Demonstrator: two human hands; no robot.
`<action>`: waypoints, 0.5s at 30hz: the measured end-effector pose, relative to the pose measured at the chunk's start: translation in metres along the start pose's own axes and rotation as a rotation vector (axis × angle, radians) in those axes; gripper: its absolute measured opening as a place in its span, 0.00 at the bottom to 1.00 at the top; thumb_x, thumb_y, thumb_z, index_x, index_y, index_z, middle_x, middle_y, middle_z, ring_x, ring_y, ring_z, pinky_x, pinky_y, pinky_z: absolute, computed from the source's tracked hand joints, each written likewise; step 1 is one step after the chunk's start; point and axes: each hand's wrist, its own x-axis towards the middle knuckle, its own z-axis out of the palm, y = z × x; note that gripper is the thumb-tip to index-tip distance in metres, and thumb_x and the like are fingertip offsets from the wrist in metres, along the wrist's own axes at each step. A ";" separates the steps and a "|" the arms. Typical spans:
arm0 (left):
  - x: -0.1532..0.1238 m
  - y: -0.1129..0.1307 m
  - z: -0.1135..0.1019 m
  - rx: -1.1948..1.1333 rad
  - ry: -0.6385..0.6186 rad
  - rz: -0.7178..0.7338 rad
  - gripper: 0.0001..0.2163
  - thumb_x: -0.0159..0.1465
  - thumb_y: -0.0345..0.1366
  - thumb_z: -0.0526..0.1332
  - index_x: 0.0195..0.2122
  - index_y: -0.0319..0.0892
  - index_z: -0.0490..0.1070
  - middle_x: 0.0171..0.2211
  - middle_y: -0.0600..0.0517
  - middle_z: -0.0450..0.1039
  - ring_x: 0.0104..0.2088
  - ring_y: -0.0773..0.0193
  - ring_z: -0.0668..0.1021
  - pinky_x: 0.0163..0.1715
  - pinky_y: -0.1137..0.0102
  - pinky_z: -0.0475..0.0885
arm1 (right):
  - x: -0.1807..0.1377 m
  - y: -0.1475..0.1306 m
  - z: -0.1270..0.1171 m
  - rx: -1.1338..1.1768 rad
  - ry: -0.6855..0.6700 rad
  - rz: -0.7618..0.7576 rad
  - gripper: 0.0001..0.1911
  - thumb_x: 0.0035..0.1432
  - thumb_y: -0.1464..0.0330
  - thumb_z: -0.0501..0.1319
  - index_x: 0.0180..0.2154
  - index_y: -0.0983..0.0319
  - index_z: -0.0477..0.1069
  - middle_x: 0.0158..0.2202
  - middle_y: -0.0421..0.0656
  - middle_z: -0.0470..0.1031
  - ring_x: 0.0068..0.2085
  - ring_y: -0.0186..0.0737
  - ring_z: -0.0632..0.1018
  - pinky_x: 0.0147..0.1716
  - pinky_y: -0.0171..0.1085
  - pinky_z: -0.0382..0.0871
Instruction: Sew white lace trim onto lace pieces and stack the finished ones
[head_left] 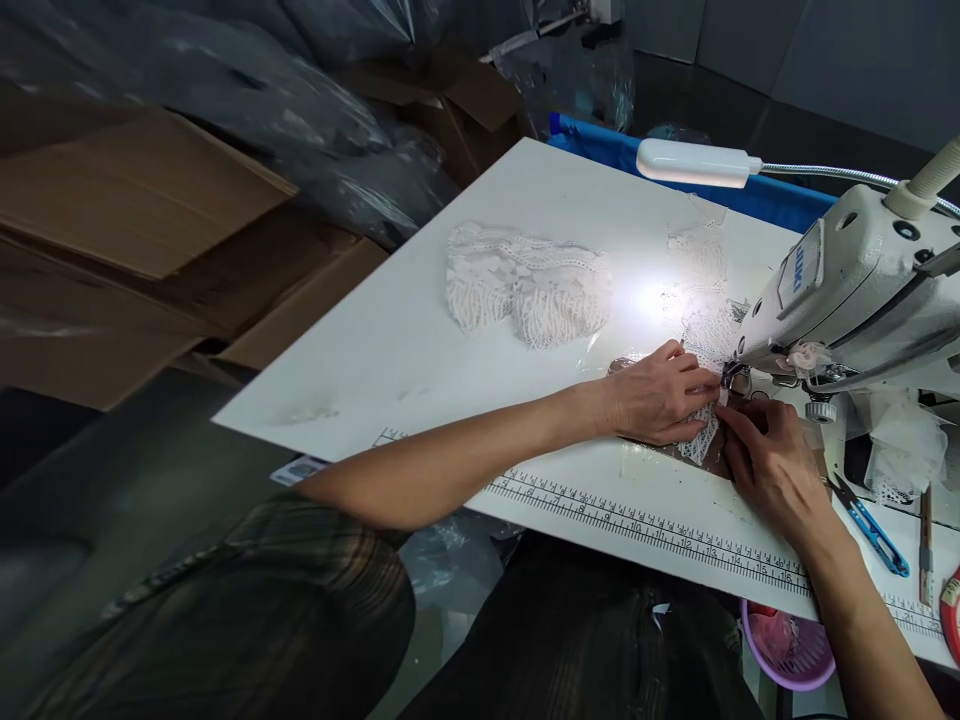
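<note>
White lace fabric [702,433] lies under the needle area of a white sewing machine [840,280]. My left hand [664,395] presses on the lace from the left, its fingers bent close to the presser foot. My right hand [776,460] pinches the lace edge just in front of the foot, thumb and forefinger together. More of the lace strip stretches away behind the foot, brightly lit. Two gathered lace pieces [529,285] lie side by side on the white table [450,380], left of the machine.
Blue thread snips [874,530], a slim pencil-like tool [926,545] and red-handled scissors [951,610] lie at the right. A lamp [697,163] hangs over the table. A purple basket [795,660] is below the ruler-marked edge; cardboard boxes [135,190] stand left.
</note>
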 end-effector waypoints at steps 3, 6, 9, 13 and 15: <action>0.001 0.002 0.002 0.034 0.007 -0.027 0.18 0.71 0.42 0.52 0.52 0.36 0.73 0.55 0.41 0.73 0.44 0.54 0.74 0.44 0.60 0.61 | 0.003 -0.003 -0.002 -0.087 -0.019 0.027 0.18 0.65 0.69 0.52 0.52 0.57 0.73 0.41 0.50 0.69 0.37 0.45 0.69 0.35 0.43 0.71; 0.004 0.004 0.002 0.043 -0.029 -0.080 0.18 0.72 0.42 0.51 0.52 0.36 0.73 0.56 0.42 0.72 0.44 0.53 0.73 0.43 0.60 0.62 | 0.005 -0.004 -0.002 -0.106 -0.026 0.037 0.18 0.65 0.68 0.51 0.53 0.57 0.73 0.40 0.51 0.69 0.35 0.45 0.68 0.33 0.44 0.70; 0.006 0.005 -0.001 0.026 -0.067 -0.138 0.18 0.72 0.42 0.51 0.54 0.38 0.72 0.57 0.42 0.72 0.45 0.53 0.72 0.44 0.60 0.61 | 0.007 -0.003 0.000 -0.094 -0.032 0.059 0.20 0.64 0.67 0.52 0.55 0.56 0.71 0.40 0.51 0.69 0.36 0.46 0.69 0.34 0.44 0.70; 0.008 0.004 -0.001 -0.015 -0.067 -0.194 0.18 0.72 0.41 0.50 0.57 0.39 0.70 0.57 0.42 0.71 0.47 0.52 0.73 0.43 0.60 0.61 | 0.008 0.000 0.005 -0.054 -0.013 0.088 0.20 0.65 0.66 0.51 0.55 0.56 0.71 0.42 0.52 0.69 0.38 0.48 0.70 0.34 0.46 0.71; 0.008 0.003 0.001 -0.029 -0.050 -0.203 0.18 0.72 0.41 0.50 0.57 0.39 0.69 0.58 0.42 0.71 0.48 0.52 0.73 0.44 0.60 0.61 | 0.006 0.002 0.007 -0.023 0.014 0.103 0.20 0.66 0.66 0.51 0.56 0.56 0.71 0.43 0.53 0.69 0.38 0.48 0.71 0.36 0.47 0.72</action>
